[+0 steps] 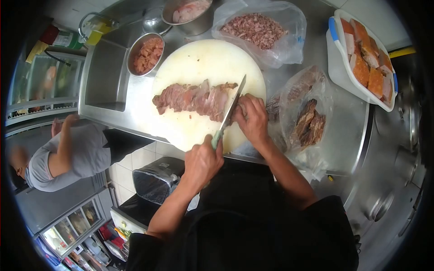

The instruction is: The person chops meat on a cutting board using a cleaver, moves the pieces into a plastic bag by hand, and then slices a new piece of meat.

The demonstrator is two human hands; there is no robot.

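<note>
My left hand (204, 159) is closed around the green handle of a knife (233, 105). Its long blade points away from me and lies against the right part of a row of sliced meat (192, 98). Close to the blade, my right hand (253, 117) has its fingers curled on the right end of the meat, partly hiding it. Both the meat and the blade are over a round white cutting board (194, 131), where a few small scraps lie.
Around the board are a bowl of raw meat pieces (145, 53), a metal pot (187, 22), a bag of chopped meat (260, 29) and a bag of dark meat strips (307, 119). A white tub (337, 61) holds browned slabs. A sink (106, 74) and another person (72, 151) are at left.
</note>
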